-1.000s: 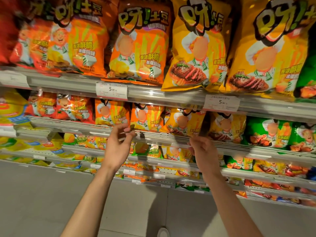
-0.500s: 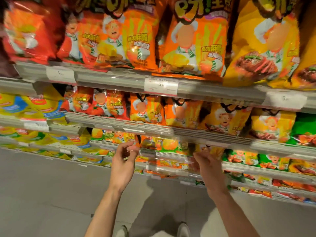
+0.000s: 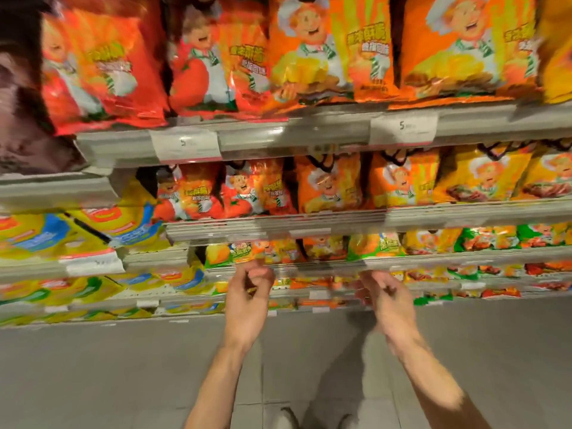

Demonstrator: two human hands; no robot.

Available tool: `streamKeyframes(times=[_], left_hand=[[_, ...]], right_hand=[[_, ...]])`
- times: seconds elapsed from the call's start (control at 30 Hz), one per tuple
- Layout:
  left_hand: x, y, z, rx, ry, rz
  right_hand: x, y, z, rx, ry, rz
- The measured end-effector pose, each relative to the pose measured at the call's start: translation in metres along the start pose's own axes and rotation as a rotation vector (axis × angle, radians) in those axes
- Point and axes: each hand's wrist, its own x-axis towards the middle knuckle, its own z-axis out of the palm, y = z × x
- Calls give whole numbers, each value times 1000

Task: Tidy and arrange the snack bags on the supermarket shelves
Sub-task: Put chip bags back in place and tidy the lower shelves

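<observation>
Snack bags fill several shelves in the blurred head view. Large red bags (image 3: 102,72) and orange bags (image 3: 325,57) stand on the top shelf. Smaller orange bags (image 3: 328,187) fill the shelf below, and small yellow and green bags (image 3: 278,252) sit on the third shelf. My left hand (image 3: 247,292) hangs just below that third shelf's edge with its fingers loosely curled. My right hand (image 3: 383,298) is level with it, a little to the right, fingers also loosely curled. I see no bag in either hand.
Grey shelf rails (image 3: 309,134) carry white price tags (image 3: 185,145). Yellow and blue bags (image 3: 77,233) lie on the neighbouring shelves at left. Grey floor tiles (image 3: 93,366) lie below, with my shoes (image 3: 288,419) at the bottom edge.
Both hands have dropped from the second shelf's edge to below the third shelf. The view has shifted left and closer to the shelves, bringing the red bags into sight.
</observation>
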Motion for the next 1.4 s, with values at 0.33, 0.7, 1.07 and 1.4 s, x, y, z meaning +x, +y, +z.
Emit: streamKeyframes(times=[0.33,0.7,1.07,1.4], left_hand=[[29,-50,9,70,16,-43],[125,-153,25,224,61,173],[215,-217,30,669,229,580],[228,-240,30,552,266,810]], right_hand=[[39,30,-3,7,-11,-25],[121,105,40,-100,-128,-274],[215,142,117,-671,217,-1045],[228,166,123,-858,233,-1177]])
